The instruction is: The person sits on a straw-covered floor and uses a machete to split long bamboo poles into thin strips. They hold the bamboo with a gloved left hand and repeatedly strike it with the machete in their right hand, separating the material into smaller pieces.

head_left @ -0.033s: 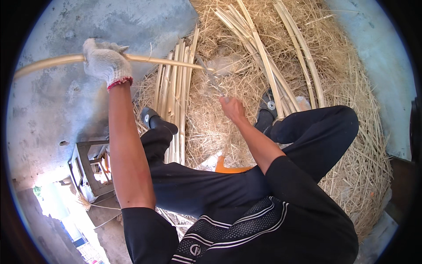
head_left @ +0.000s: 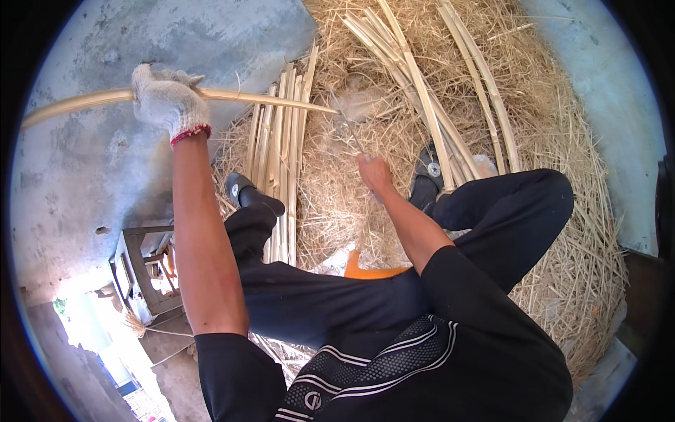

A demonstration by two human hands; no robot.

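Note:
My left hand [head_left: 169, 98], in a white knitted glove with a red cuff, is closed around a long pale bamboo strip [head_left: 253, 98]. The strip runs sideways from the left rim to just above the straw in the middle. My bare right hand [head_left: 375, 174] is closed on a knife [head_left: 351, 131] with a long thin blade; its handle is hidden in the fist. The blade stands aslant at the strip's right tip, touching it or very close, I cannot tell which.
Straw-like shavings [head_left: 337, 204] cover the floor. Split bamboo strips [head_left: 285, 155] lie left of centre, with more strips [head_left: 422, 98] and a further pair [head_left: 485, 84] on the right. An orange object [head_left: 373, 272] shows beside my leg. A wooden frame [head_left: 151, 271] stands by the wall at left.
My right hand has shifted slightly to the right with the knife, whose blade is less blurred now. My left hand and the bamboo strip have barely moved.

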